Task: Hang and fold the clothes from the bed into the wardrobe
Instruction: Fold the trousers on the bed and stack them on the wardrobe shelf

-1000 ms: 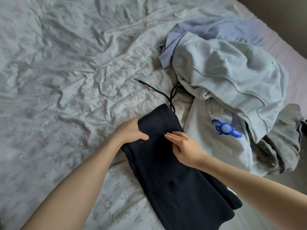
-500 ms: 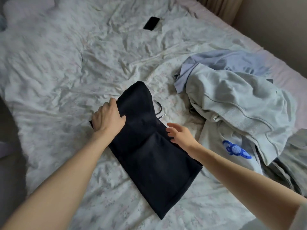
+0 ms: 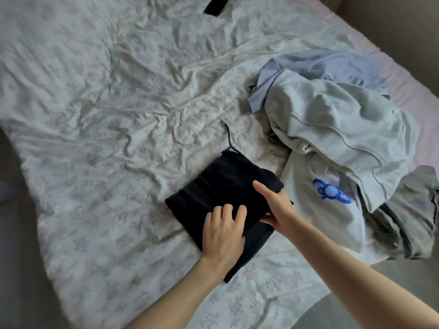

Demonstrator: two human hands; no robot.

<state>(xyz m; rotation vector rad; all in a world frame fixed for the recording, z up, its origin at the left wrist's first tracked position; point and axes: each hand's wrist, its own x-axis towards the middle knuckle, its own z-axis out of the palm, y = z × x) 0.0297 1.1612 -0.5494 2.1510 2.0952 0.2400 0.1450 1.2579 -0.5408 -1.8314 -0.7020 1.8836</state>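
A black garment with a drawstring lies folded into a short thick bundle on the floral bedsheet. My left hand rests on top of its near part, fingers spread and slightly bent. At the bundle's right edge my right hand has its thumb on the top layer and its fingers tucked under the fold. To the right lies a heap of clothes: a pale grey sweatshirt, a light blue shirt, a white top with a blue emblem and a darker grey garment.
A black phone lies on the sheet at the far top. The bed's left edge drops to a dim floor. A wall runs along the upper right, behind the heap of clothes. No wardrobe is in view.
The black garment has been folded over on itself into a shorter bundle. My left hand moved from its far end to the near part. My right hand now holds the right edge.
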